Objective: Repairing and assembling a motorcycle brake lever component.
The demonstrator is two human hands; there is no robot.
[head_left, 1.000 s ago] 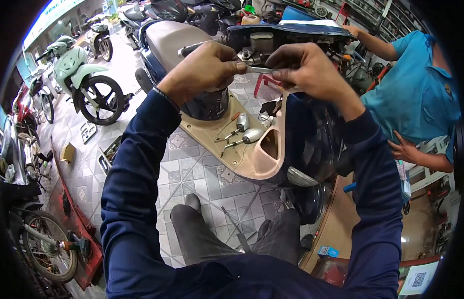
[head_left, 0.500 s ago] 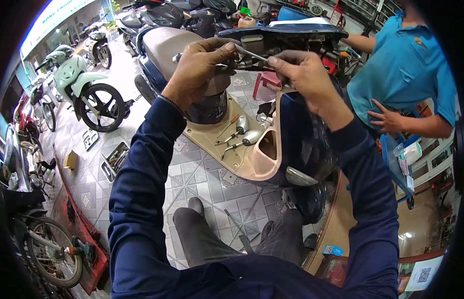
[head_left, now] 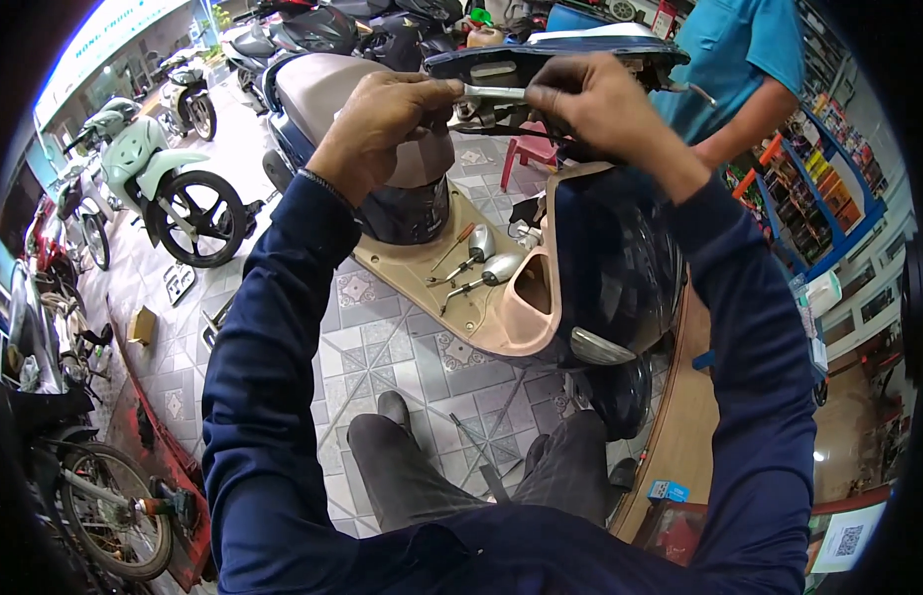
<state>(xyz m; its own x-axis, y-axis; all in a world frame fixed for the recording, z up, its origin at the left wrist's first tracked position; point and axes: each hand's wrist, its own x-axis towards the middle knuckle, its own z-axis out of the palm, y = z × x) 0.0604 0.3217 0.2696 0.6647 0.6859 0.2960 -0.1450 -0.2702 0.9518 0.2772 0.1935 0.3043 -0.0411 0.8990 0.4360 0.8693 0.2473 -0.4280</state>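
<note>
A: What are the two hands doing up there?

B: Sharing one metal bar (head_left: 496, 92), thin and silvery. The left hand (head_left: 387, 114) pinches one end between thumb and fingers. The right hand (head_left: 600, 99) has its fingers curled around the other end (the exact grip there is partly hidden, so I can't tell how the thumb sits).

A: And where is the bar?

B: Raised, nearly level, spanning the gap between the hands. From this view it lies across the dark front end of the blue scooter (head_left: 610, 268); I can't tell how near it is to that.

A: What's on the scooter?

B: Its beige footboard (head_left: 397, 253) carries two mirrors (head_left: 503, 267), side by side, stems pointing to the lower left. A screwdriver (head_left: 466, 233) with an orange handle lies just beside them.

A: Anyone else about?

B: A person (head_left: 749, 40) in a light blue shirt stands past the scooter, on the right, one forearm lowered. A red stool (head_left: 533, 149) is on the far side of the scooter. Well apart, over to the left, a pale green motorbike (head_left: 139, 149) is parked on the tiled floor (head_left: 382, 342), and a small yellow carton (head_left: 141, 325) sits nearer.
</note>
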